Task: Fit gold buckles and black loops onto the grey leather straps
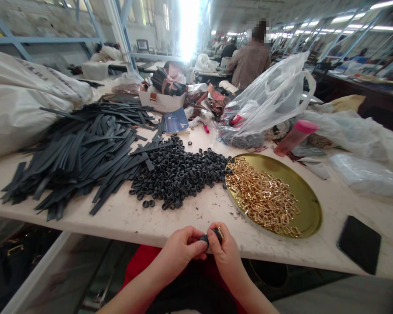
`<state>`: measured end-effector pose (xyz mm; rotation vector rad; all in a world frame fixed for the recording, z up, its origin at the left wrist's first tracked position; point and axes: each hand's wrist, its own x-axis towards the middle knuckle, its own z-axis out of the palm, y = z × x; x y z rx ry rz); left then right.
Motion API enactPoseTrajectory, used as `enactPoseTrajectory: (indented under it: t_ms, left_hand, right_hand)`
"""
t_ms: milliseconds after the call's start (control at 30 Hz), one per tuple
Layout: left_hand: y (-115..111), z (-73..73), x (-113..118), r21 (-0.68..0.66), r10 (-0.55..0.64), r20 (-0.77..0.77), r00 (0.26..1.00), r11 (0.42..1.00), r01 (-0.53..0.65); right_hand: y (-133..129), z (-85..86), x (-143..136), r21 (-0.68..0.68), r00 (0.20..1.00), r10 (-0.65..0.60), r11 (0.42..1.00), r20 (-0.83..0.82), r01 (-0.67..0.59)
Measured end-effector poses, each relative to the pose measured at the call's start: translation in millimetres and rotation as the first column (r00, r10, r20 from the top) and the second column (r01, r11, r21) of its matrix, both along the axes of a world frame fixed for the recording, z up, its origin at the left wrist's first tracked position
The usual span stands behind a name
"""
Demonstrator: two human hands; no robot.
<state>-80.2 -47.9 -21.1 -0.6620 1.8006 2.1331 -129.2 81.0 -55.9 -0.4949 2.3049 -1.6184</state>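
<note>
At the table's front edge, my left hand point(186, 245) and my right hand point(223, 245) meet around a dark strap piece point(204, 238). The fingers of my left hand pinch its left end. My right hand grips the other end, where a gold buckle point(220, 232) shows by the fingertips. Much of the strap is covered by my fingers. Beyond my hands spreads a heap of small black loops point(180, 174). A round gold tray point(309, 209) to the right holds a pile of gold buckles point(265, 196).
Many flat black strips point(81, 152) lie on the left of the table point(196, 222). A black phone-like slab point(359, 244) rests at right. Behind are a blue booklet point(177, 121), a pink-capped bottle point(295, 137) and a clear plastic bag point(271, 100). A person point(252, 61) is further back.
</note>
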Motion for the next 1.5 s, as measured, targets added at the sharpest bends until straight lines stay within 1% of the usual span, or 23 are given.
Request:
enactPoseTrajectory:
  t_ms: [67,100,133,233,300,367,433,533,633,733,800,867,900,967,1067,1133,1167,1233,1333,1367,1433,1500]
  left_hand:
    - [-1.9,-0.2,-1.4,-0.02,-0.006,0.003,1.0,1.0,0.006]
    - [-3.4,-0.6,-1.9,-0.03,-0.01,0.007,1.0,0.999,0.01]
    - [-5.0,-1.4,-2.3,-0.037,-0.014,0.012,1.0,0.999,0.015]
    - [-9.7,-5.1,-3.1,-0.012,-0.031,0.031,0.999,0.999,0.031]
    - [-12.1,-7.3,-3.5,0.017,-0.051,0.031,0.998,0.999,0.05]
    - [-14.2,-8.1,-3.7,0.032,-0.074,0.03,0.997,0.997,0.073]
    - [-16.4,-7.4,-3.7,0.019,-0.096,0.026,0.995,0.995,0.096]
    - [-19.5,-5.4,-3.2,-0.066,-0.12,0.009,0.993,0.99,0.121]
    - [-20.9,-4.9,-3.9,-0.158,-0.14,0.002,0.99,0.978,0.138]
    - [-20.5,-5.0,-6.2,-0.164,-0.159,-0.036,0.987,0.975,0.151]
    - [-20.4,-3.7,-6.9,-0.15,-0.181,-0.048,0.982,0.974,0.172]
    - [-20.8,-1.3,-6.0,-0.172,-0.248,-0.011,0.969,0.955,0.242]
    - [-21.0,0.2,-5.1,-0.201,-0.292,0.014,0.956,0.936,0.289]
    - [-21.0,3.1,-3.2,-0.28,-0.365,0.039,0.93,0.89,0.361]
    - [-19.7,6.3,-2.3,-0.39,-0.42,0.024,0.907,0.832,0.395]
    - [-18.4,7.4,-2.9,-0.447,-0.459,0.024,0.888,0.79,0.42]
    - [-17.8,7.5,-3.3,-0.494,-0.478,0.02,0.878,0.759,0.425]
    - [-16.5,6.9,-3.9,-0.633,-0.506,0.006,0.862,0.666,0.395]
    - [-15.3,3.8,-5.9,-0.831,-0.486,0.013,0.874,0.481,0.279]
    - [-15.9,2.9,-7.1,-0.869,-0.468,0.018,0.883,0.43,0.245]
    - [-21.6,2.7,-9.9,-0.921,-0.432,-0.002,0.902,0.351,0.166]
    - [-37.8,5.6,-11.9,-0.959,-0.384,-0.042,0.922,0.274,0.07]
  right_hand:
    - [-3.5,-1.9,0.3,0.031,1.0,-0.018,0.999,-0.024,0.019]
    - [-4.6,-2.5,-0.3,0.045,1.0,-0.001,0.999,-0.027,0.002]
    - [-4.9,-2.6,-1.4,0.056,0.999,0.037,0.998,-0.026,-0.036]
    - [-1.7,-0.2,-6.8,0.069,0.977,0.213,0.975,-0.009,-0.212]
    - [2.0,2.7,-11.0,0.074,0.959,0.282,0.957,-0.01,-0.281]
    - [4.7,5.2,-15.0,0.095,0.953,0.304,0.949,-0.016,-0.301]
    - [5.2,6.4,-18.3,0.121,0.947,0.322,0.94,-0.015,-0.318]
    - [2.6,6.1,-21.9,0.129,0.942,0.336,0.933,0.013,-0.335]
    - [-0.3,5.0,-23.6,0.075,0.936,0.348,0.933,0.059,-0.352]
    - [-0.9,3.4,-23.0,-0.046,0.921,0.369,0.929,0.124,-0.367]
    - [-0.4,1.3,-20.6,-0.127,0.921,0.342,0.938,0.188,-0.322]
    - [0.1,-1.5,-17.0,-0.158,0.931,0.281,0.956,0.233,-0.249]
    - [0.3,-2.8,-14.9,-0.156,0.938,0.255,0.962,0.235,-0.223]
    - [0.4,-4.5,-10.7,-0.148,0.95,0.236,0.967,0.204,-0.209]
    - [0.8,-5.3,-6.0,-0.17,0.953,0.259,0.958,0.155,-0.233]
    - [1.9,-6.2,-4.8,-0.184,0.955,0.252,0.957,0.155,-0.222]
    - [2.8,-7.1,-5.1,-0.178,0.96,0.233,0.962,0.153,-0.205]
    - [4.4,-9.5,-8.0,-0.12,0.976,0.188,0.977,0.112,-0.174]
    - [4.2,-14.2,-19.7,0.019,0.986,0.153,0.988,-0.06,-0.153]
    - [3.2,-16.0,-25.3,0.06,0.981,0.151,0.988,-0.119,-0.144]
    - [1.1,-20.4,-38.0,0.144,0.963,0.149,0.983,-0.227,-0.118]
    - [0.2,-26.5,-51.4,0.251,0.925,0.166,0.965,-0.343,-0.08]
